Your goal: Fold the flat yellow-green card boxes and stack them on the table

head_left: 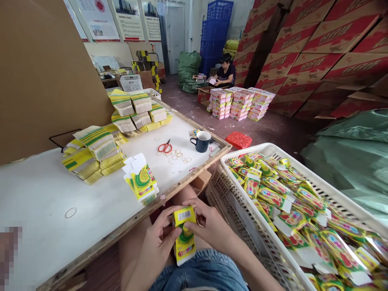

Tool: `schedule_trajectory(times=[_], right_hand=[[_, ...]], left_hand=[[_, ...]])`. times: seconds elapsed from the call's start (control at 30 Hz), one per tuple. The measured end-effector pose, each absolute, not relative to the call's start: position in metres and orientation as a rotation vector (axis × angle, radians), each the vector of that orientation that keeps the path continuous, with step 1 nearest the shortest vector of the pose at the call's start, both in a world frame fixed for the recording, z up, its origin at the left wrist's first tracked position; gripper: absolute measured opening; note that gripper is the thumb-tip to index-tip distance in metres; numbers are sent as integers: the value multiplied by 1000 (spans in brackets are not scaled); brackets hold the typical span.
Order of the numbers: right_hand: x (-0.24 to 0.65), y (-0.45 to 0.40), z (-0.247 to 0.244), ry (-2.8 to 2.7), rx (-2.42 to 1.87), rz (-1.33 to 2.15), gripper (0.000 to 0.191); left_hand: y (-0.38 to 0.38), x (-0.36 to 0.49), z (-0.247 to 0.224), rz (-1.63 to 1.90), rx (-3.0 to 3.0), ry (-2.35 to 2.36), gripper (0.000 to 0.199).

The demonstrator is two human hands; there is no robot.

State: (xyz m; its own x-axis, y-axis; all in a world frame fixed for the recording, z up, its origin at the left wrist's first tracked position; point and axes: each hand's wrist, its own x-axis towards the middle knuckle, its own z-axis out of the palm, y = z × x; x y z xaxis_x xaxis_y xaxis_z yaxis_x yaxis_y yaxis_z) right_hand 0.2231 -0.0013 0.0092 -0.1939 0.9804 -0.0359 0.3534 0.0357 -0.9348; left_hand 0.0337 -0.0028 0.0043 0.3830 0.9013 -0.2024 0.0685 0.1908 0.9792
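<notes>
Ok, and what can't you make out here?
All in the head view:
Inside the yellow carton: hidden by its panels.
Near end of the white crate: cut off by the frame edge.
Crate's floor: hidden by heaped cartons.
Fine print on the wall posters: too small.

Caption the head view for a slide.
Two hands hold a yellow carton between a worktable and a crate of similar cartons.
</notes>
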Motion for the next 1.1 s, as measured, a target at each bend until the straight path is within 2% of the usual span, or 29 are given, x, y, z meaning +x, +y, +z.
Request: schedule_trajectory(times=[0.2, 0.27, 0.4, 0.57, 0.63, 0.73, 0.8, 0.83, 0.9, 1.03, 1.1], right_hand=[[212, 0, 1, -1742, -1563, 951, 28], [212, -2, -2, -1726, -1518, 952, 32], [218, -7, -1, -1680, -1353, 937, 21], [246, -17, 12, -1550, -1285, 898, 24], [282, -25, 21, -1540, -1454, 703, 27], [354, -49, 33, -1449, -1953, 122, 28], [389, -65, 35, -1411, -2186, -53, 28], [396, -71, 33, -1417, -2226, 22, 29], [388, -76, 26, -1452, -2203, 306, 27], [321, -59, 12, -1593, -1954, 726, 21], [289, -45, 11, -1665, -1800, 834, 22]], left_hand=[[-3, 36, 0, 752, 1234, 1014, 46], [-2, 34, -1, 790, 1212, 1020, 45], [-2, 38, -1, 802, 1165, 1006, 43], [0, 58, 1, 787, 1247, 984, 43], [8, 59, 5, 812, 1364, 1027, 46], [37, 44, 13, 1001, 1681, 1330, 46], [62, 25, 15, 1123, 2004, 1570, 56], [75, 16, 14, 1137, 2124, 1645, 63], [94, -2, 9, 929, 2278, 1755, 71], [109, -22, -4, 506, 2342, 1840, 49], [108, -29, -7, 491, 2326, 1887, 43]])
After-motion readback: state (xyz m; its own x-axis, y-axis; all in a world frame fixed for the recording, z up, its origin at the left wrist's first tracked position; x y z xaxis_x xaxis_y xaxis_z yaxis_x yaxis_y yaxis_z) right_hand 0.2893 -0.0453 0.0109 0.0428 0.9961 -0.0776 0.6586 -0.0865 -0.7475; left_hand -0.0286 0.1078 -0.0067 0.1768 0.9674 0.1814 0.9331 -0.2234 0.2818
